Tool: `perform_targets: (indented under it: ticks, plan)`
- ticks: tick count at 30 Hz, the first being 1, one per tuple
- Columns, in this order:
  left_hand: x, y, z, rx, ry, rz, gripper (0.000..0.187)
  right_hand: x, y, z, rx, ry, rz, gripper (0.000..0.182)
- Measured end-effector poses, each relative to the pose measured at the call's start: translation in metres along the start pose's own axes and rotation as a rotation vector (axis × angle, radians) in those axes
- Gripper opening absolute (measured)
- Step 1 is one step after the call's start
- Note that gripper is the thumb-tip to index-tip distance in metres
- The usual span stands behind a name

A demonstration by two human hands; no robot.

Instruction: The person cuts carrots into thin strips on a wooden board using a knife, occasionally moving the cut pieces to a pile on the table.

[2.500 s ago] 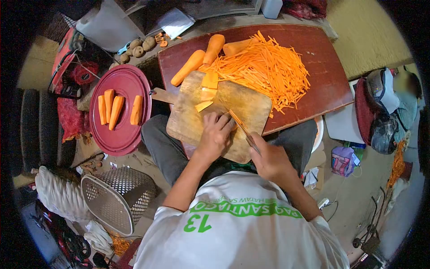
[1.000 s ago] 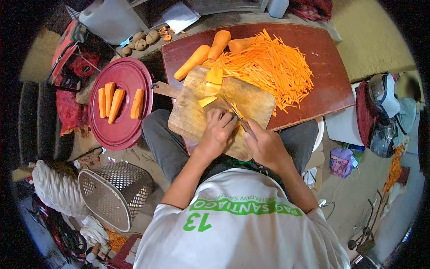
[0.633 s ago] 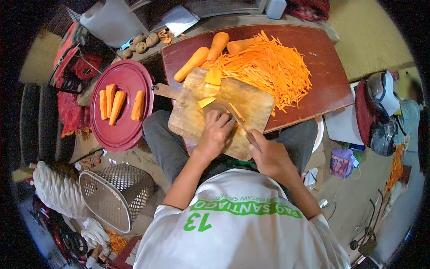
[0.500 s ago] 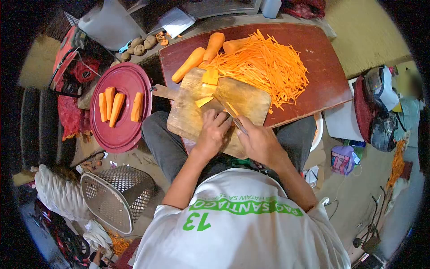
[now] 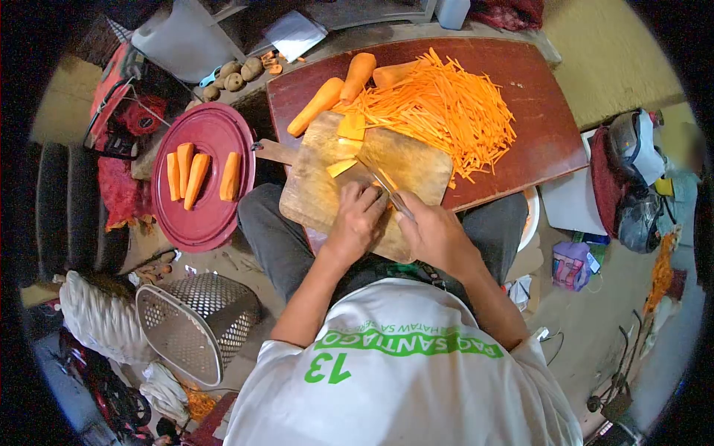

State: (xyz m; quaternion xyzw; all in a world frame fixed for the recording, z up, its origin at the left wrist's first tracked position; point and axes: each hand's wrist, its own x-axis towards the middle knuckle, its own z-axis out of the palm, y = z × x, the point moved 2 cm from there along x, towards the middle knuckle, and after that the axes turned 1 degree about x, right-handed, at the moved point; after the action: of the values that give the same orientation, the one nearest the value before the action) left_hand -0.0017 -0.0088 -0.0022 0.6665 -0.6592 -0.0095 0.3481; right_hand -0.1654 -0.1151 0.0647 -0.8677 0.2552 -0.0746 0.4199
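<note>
Table (image 5: 537, 137) at 12 o'clock w/ shreds (image 5: 450, 111). I'm prob. mid-slice: R hand (image 5: 437, 232) clamped on knife (image 5: 375, 175), L hand (image 5: 358, 217) bunched beside it, hold unclear; next cut prob. needs L tucked clear.

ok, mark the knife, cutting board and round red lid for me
Knife (image 5: 377, 178): head view, on the blade, ahead of the right hand (image 5: 433, 232).
Cutting board (image 5: 420, 167): head view, bare wood near its right edge.
Round red lid (image 5: 201, 223): head view, bare surface below the carrots (image 5: 196, 181).
</note>
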Motion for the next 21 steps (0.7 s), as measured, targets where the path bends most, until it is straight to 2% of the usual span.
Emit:
perform_targets:
  ticks: [2,5,8,11,14,17,21]
  plan:
    - [0.000,0.001,-0.001,0.021,-0.006,0.003,0.037,0.000,-0.003,-0.007,0.031,-0.021,0.006,0.038]
    - [-0.003,-0.002,0.002,-0.028,-0.009,-0.021,0.037,-0.031,-0.016,-0.024,-0.033,-0.163,0.214,0.040]
    - [-0.004,-0.001,0.004,-0.031,0.016,-0.013,0.040,-0.041,-0.015,-0.020,-0.004,-0.152,0.216,0.034]
    - [-0.005,-0.003,0.003,0.003,-0.005,0.001,0.043,-0.016,-0.006,0.003,-0.087,0.030,0.017,0.034]
    - [-0.002,0.002,-0.001,-0.035,-0.034,-0.043,0.045,0.009,-0.003,0.002,-0.063,-0.071,0.075,0.045]
    - [-0.006,-0.001,0.003,-0.017,-0.031,-0.036,0.042,-0.017,-0.004,-0.006,-0.018,-0.003,0.018,0.042]
    - [-0.004,-0.001,0.001,0.001,-0.009,0.014,0.039,-0.044,-0.019,-0.022,-0.009,-0.139,0.195,0.034]
